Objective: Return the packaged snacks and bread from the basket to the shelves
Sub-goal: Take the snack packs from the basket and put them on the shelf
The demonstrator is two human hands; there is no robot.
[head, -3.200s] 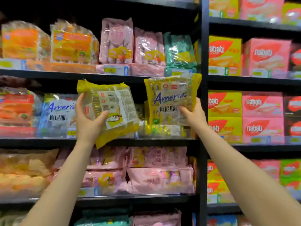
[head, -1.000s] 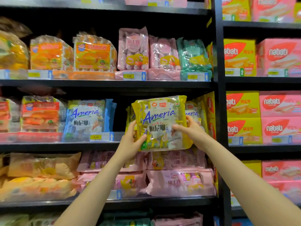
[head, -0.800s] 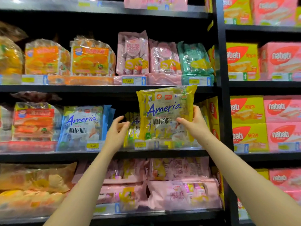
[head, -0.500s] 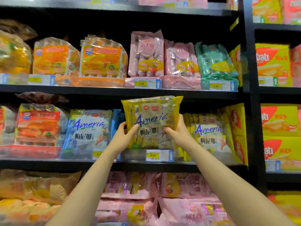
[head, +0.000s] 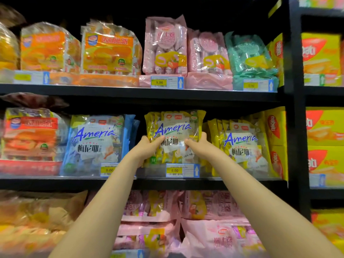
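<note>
At frame center, on the middle shelf, you held the yellow Ameria pack upright, left hand and right hand gripping its sides; looked light, crinkly, crushable, so edges were safest.

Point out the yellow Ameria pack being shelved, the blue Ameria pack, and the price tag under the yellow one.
yellow Ameria pack [head: 175,127]: head view, front logo.
blue Ameria pack [head: 96,138]: head view, front label.
price tag [head: 182,170]: head view, centre.

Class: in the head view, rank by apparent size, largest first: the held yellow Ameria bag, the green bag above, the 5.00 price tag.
1-2. yellow Ameria bag and green bag: look alike, unranked.
3. 5.00 price tag.
</note>
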